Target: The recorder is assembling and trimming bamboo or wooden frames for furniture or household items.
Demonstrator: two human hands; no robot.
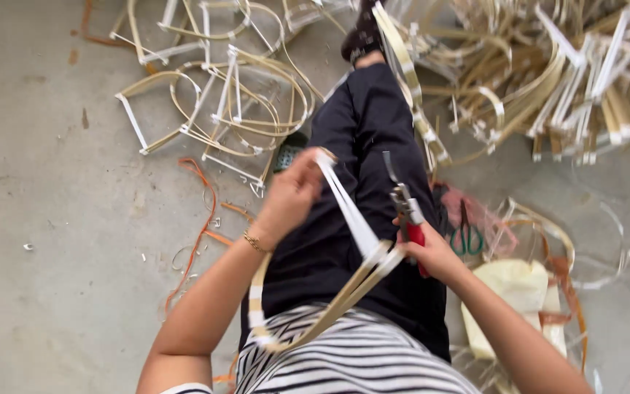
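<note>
left hand (294,191) gripping white strip (348,211), right hand (432,252) around red-handled pliers (407,215), bare floor (52,219) leftward

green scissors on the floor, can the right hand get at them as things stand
Probably not right away. The right hand is close to the green scissors with nothing between them, but its fingers already grip red-handled pliers and the strip loop.

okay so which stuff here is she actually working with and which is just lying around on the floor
In hand:
left hand pulling white tape
right hand holding red-handled pliers
bent cane strip across the lap

Lying about:
green scissors
finished cane frames
heap of cane strips
orange scraps
</note>
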